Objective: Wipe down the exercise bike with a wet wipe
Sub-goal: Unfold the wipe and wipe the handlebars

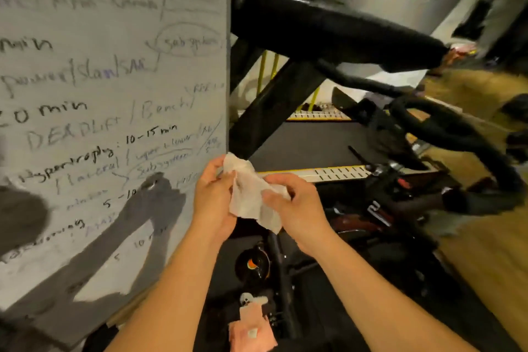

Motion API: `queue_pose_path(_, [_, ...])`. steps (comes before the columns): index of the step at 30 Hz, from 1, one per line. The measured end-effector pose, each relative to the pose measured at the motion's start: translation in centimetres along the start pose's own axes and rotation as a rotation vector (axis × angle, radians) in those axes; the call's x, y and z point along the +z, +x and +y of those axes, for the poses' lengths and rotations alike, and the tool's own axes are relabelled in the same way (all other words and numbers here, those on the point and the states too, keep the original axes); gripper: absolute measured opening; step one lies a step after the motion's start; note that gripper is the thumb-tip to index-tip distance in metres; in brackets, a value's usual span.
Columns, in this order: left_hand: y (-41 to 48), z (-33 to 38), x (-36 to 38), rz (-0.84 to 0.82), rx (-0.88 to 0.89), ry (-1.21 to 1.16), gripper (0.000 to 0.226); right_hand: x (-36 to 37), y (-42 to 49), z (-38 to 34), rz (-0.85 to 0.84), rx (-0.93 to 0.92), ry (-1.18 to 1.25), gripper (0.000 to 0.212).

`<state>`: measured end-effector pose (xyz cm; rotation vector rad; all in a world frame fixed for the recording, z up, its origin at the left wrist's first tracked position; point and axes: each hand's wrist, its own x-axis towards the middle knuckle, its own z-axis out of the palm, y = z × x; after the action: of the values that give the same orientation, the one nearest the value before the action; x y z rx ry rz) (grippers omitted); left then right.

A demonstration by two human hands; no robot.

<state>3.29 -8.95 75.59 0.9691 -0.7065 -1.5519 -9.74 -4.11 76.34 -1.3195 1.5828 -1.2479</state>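
Observation:
A crumpled white wet wipe [249, 194] hangs between both hands at the centre of the view. My left hand [213, 198] pinches its upper left edge, thumb and fingers curled round the fabric. My right hand [297, 206] grips its right side from above. The black exercise bike [380, 208] stands to the right and below the hands, with curved handlebars [445, 134] reaching out at right and its frame running down toward the floor. The wipe does not touch the bike.
A whiteboard [108, 94] covered in handwritten notes fills the left side. A large black machine arm [328, 26] crosses overhead. A treadmill deck with a yellow perforated edge [328, 173] lies behind. A pink packet [251, 328] lies on the dark floor below.

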Motion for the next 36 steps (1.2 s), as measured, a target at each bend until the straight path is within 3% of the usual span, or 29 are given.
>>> queue_pose_path(3, [-2.0,4.2,5.6,-0.011,0.04,0.061,0.047,-3.3,-0.6,-5.2,0.048,-0.172,-0.2,0.006])
queue_pose_path(7, [-5.1,7.5,12.8,-0.174,0.029,0.139,0.015,-9.1,-1.9,-10.5,0.219,-0.309,-0.366,0.018])
queue_pose_path(10, [-7.4,8.9,17.1,-0.321,0.044,0.24,0.017,-13.9,-3.2,-13.7,0.326,-0.313,-0.338,0.024])
queue_pose_path(14, [-8.9,8.7,22.7,-0.353,0.272,0.431,0.012,-20.2,-3.1,-15.8,0.383,-0.251,-0.291,0.022])
queue_pose_path(17, [-8.9,7.1,26.0,-0.303,0.321,0.482,0.02,-25.1,-2.0,-15.4,0.318,-0.266,-0.293,0.015])
queue_pose_path(21, [-10.0,3.5,28.9,-0.35,0.33,0.634,0.034,-32.3,-1.4,-12.6,0.135,-0.34,-0.42,0.03])
queue_pose_path(26, [-13.6,-3.2,30.0,-0.352,0.41,1.124,0.05,-38.7,-3.1,-4.1,-0.231,-0.308,-0.554,0.03])
queue_pose_path(28, [-14.8,-4.7,29.9,-0.332,0.451,1.328,0.038,-39.2,-3.8,-0.6,-0.395,-0.285,-0.665,0.027])
queue_pose_path(30, [-15.1,-5.0,30.3,-0.28,0.371,1.413,0.019,-39.2,-4.1,1.4,-0.481,-0.211,-0.697,0.031])
queue_pose_path(32, [-15.7,-5.0,31.1,-0.201,0.31,1.612,0.022,-39.6,-4.1,2.1,-0.478,-0.238,-0.706,0.034])
queue_pose_path(34, [-16.2,-5.2,31.3,-0.122,0.505,1.678,0.031,-39.8,-4.0,2.1,-0.355,-0.424,-0.658,0.036])
queue_pose_path(36, [-15.8,-5.1,30.7,-0.064,0.586,1.633,0.028,-39.5,-3.5,1.9,-0.248,-0.555,-0.614,0.034])
